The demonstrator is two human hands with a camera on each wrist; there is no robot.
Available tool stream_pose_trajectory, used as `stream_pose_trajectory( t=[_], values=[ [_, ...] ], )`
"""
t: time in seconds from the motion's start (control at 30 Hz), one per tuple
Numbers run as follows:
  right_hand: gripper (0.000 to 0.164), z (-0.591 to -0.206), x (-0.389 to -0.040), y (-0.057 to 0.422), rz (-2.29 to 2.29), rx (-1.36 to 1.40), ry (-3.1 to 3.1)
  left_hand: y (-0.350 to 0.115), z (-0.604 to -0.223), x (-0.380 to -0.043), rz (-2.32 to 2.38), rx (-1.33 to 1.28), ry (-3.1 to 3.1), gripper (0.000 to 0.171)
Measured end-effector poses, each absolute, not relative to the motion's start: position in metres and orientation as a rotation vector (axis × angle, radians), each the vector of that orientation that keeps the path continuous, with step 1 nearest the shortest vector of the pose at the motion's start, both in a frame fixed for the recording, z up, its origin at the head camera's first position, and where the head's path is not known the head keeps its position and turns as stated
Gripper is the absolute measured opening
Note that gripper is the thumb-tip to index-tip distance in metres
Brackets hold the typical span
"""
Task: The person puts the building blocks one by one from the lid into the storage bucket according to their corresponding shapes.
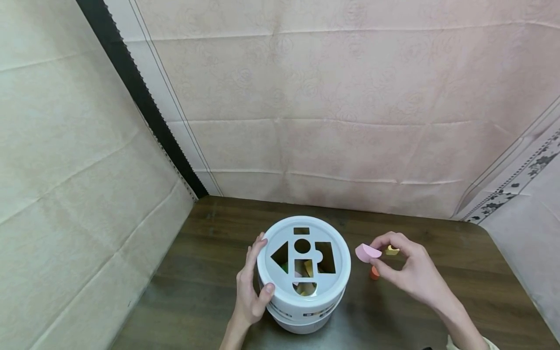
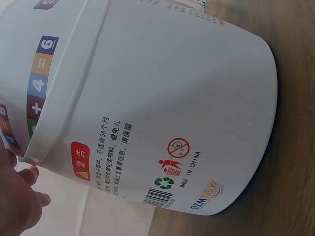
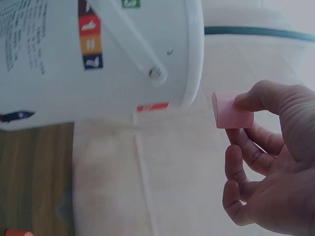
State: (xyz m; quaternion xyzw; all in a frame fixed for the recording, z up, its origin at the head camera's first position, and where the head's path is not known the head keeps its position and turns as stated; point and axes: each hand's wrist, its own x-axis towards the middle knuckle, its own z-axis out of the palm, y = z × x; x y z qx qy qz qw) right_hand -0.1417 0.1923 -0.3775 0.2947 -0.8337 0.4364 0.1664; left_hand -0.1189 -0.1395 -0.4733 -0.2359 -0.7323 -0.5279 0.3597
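Observation:
A white shape-sorter bucket (image 1: 306, 324) stands upright on the table, its lid (image 1: 280, 233) cut with rectangular, round, triangular, square, half-round and notched holes. My left hand (image 1: 251, 296) holds the lid's left side, thumb at the front and fingers along the edge. Right of the lid and apart from it, my right hand (image 1: 411, 267) pinches a pink half-round block (image 1: 367, 253) between thumb and fingers. The right wrist view shows the pink block (image 3: 230, 112) beside the bucket's rim, with the lower fingers curled loosely under it. Inside, yellow and green pieces show through the holes.
A yellow block (image 1: 392, 251) and an orange block (image 1: 374, 273) lie on the dark wooden table (image 1: 192, 291) near my right hand, partly hidden by it. Pale cloth walls (image 1: 306, 146) rise behind the table and on both sides.

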Motion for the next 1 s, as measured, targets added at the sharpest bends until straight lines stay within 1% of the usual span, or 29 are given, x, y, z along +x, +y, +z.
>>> stream_pose_trajectory(
  t=[0.23,0.47,0.7,1.0],
  values=[
    [0.049,-0.369,-0.137,0.173,1.248,1.018,-2.267,-0.140,-0.473,-0.119,-1.364,-0.606,-1.889,0.071],
    [0.042,-0.364,-0.132,0.148,1.269,1.094,-2.287,-0.140,-0.473,-0.119,-1.366,-0.607,-1.888,0.071],
    [0.043,-0.368,-0.130,0.131,1.246,1.140,-2.339,-0.140,-0.474,-0.119,-1.361,-0.610,-1.882,0.071],
    [0.042,-0.375,-0.125,0.109,1.228,1.285,-2.279,-0.140,-0.474,-0.120,-1.359,-0.604,-1.901,0.072]
  ],
)
